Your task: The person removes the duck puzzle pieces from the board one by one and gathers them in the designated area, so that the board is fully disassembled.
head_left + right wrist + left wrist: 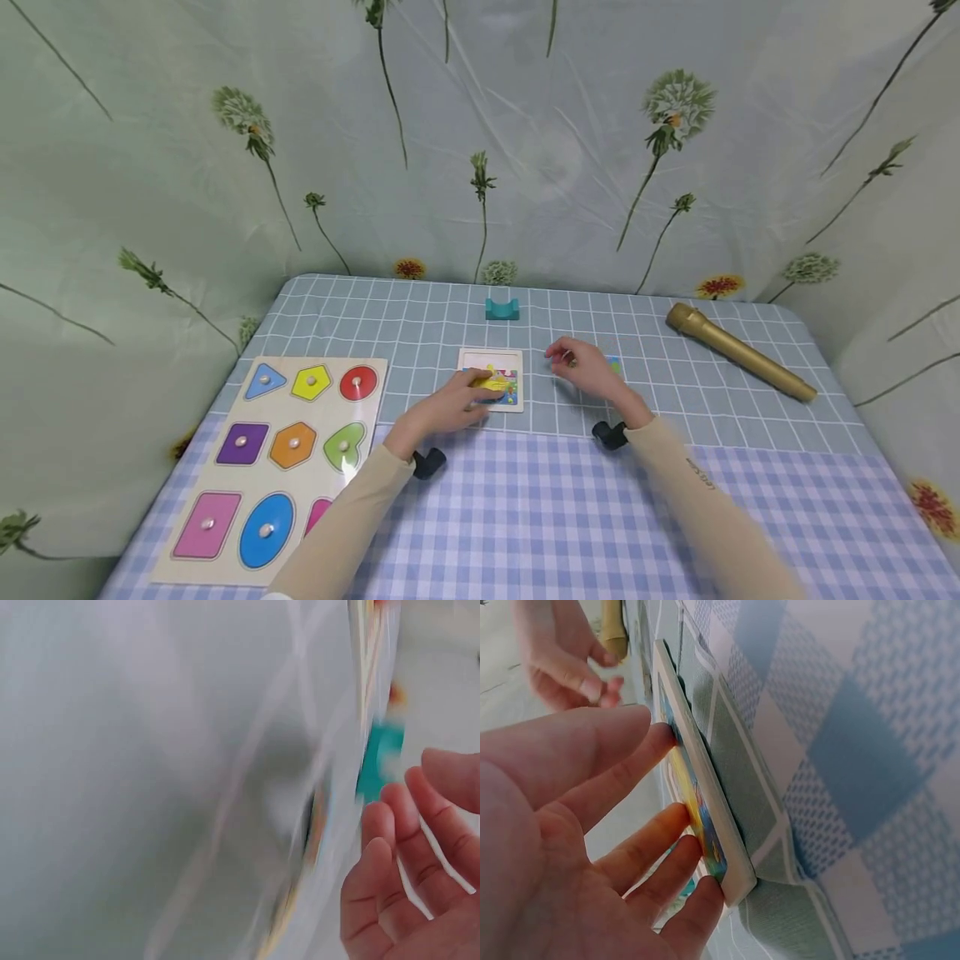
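My left hand (448, 403) rests its fingertips on a small picture puzzle in a pale frame (522, 379). The picture part is yellow and blue, and the upper strip of the tray shows bare pale board. In the left wrist view the fingers are spread and fairly straight against the puzzle (714, 844), the thumb held off it. To the right, my right hand (588, 368) hovers over the cloth with loosely bent fingers; the right wrist view shows nothing between them. Beside it lies a colourful flat puzzle piece (615, 364), partly hidden by the hand. Blurred flat pieces (315, 825) lie below the right hand.
A wooden shape board (281, 408) with knobbed coloured shapes lies at the left, partly under the left sleeve. A teal notched block (502, 310) stands behind the puzzle. A gold microphone-shaped stick (738, 352) lies at the right. Floral fabric (555, 167) hangs behind the table.
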The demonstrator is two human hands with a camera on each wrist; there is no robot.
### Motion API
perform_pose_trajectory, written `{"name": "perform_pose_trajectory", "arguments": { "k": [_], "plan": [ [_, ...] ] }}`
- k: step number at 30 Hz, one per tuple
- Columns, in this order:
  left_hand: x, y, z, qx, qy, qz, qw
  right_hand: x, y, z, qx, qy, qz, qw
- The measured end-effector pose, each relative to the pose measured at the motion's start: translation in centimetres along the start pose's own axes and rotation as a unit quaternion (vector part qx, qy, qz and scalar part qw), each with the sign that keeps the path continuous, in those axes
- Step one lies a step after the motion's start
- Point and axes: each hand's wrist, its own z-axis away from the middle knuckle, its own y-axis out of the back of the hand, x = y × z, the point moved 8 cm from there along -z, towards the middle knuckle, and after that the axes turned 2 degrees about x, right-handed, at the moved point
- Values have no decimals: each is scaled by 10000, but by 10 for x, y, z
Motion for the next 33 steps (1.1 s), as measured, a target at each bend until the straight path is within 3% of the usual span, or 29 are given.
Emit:
{"name": "perform_pose_trajectory", "arguments": {
  "k": [4,9,20,33],
  "plan": [
    [0,-1,-2,16,-29,-100,9999,-21,-33,-5,-501,66,67,9987],
    [-1,-1,-2,8,87,-59,9999,-28,-52,-12,-591,37,563,9967],
    [3,1,-1,135,91,-97,9998,-30,-58,-17,-436,-118,289,9986],
    [6,2,-1,83,102,-134,9998,-30,-56,-19,-362,-180,-108,9991]
  ]
}}
